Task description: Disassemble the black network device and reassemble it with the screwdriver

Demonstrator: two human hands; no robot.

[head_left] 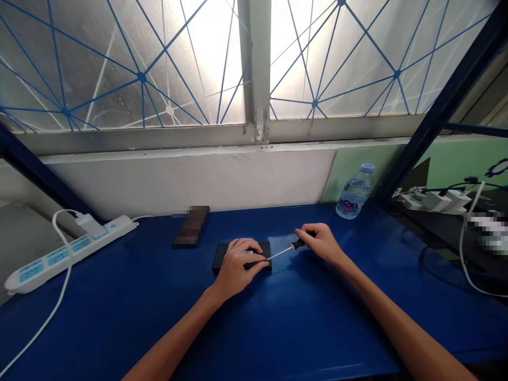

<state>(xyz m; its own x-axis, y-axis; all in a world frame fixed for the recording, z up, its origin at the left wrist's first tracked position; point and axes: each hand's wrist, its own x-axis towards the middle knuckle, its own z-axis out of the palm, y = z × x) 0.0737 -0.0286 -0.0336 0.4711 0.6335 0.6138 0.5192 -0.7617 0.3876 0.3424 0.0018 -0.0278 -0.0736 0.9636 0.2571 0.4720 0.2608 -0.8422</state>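
Note:
A flat black box (pixel 219 257) lies on the blue table (pixel 254 328). Over it rests my left hand (pixel 240 264), its thumb and index finger pinched together near the box's right edge, at the tip of a screwdriver. Whatever sits between those fingertips is too small to make out. My right hand (pixel 317 241) is closed on the black and yellow handle of the screwdriver (pixel 281 253), whose thin metal shaft points left and slightly down toward the left fingertips. Part of the box is hidden under my left hand.
A dark, blurred flat object (pixel 192 227) lies behind the box to the left. A white power strip (pixel 71 254) with a cable is at the left. A water bottle (pixel 355 193) stands at the back right, before another power strip (pixel 434 201).

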